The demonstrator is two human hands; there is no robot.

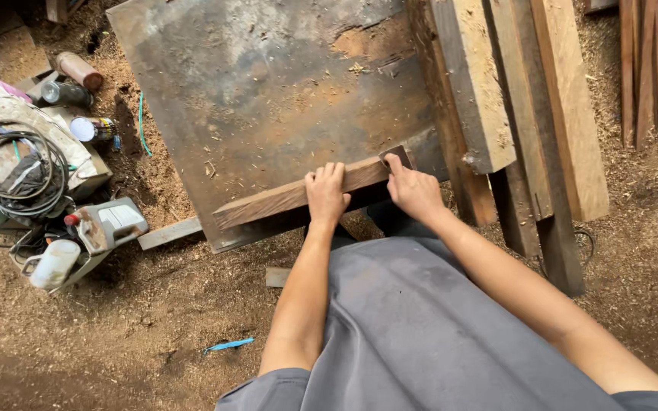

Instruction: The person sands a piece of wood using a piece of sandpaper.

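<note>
L hand (326, 196) fingers curled over wood plank (283, 199) top edge; R hand (414, 190) fingers pinching dark sanding block (397, 157) at plank's end.

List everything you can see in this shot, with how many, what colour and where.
Wood strip: one, brown, along the near edge of the metal sheet, under both hands.
Metal sheet: one, rusty grey-brown, centre top.
Planks: several, pale and dark brown, stacked to the right of the sheet.
Thin slats: a few, reddish brown, top right.
Coiled cable: one, black, far left.
Cans: about three, mixed colours, top left.
Power tool: one, grey, left on the sawdust.
Blue scrap: one, on the floor below.
Left hand: on the strip.
Right hand: at the strip's right end.
</note>
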